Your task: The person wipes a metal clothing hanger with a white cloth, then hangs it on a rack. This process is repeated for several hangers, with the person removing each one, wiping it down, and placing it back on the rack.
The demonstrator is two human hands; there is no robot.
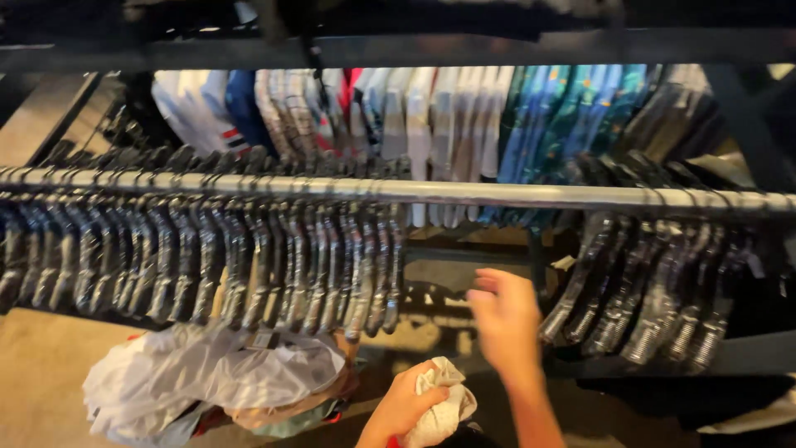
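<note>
Two hands | left (404, 404) grips white cloth (445, 406) | right (506, 319) open above

A crumpled clear plastic bag (211, 377) lies low left below the hangers; no labels, signs, screens.

rail (464, 192): smooth glossy metal | hangers (249, 265): shiny black plastic | rag (444, 402): crumpled matt cloth | bag (207, 377): thin translucent plastic

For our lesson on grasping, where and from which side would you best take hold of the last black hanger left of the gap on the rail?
Grip the black hanger at its exposed lower arm, coming from the right, where the gap in the rail leaves its side open; the right hand is nearest.
</note>
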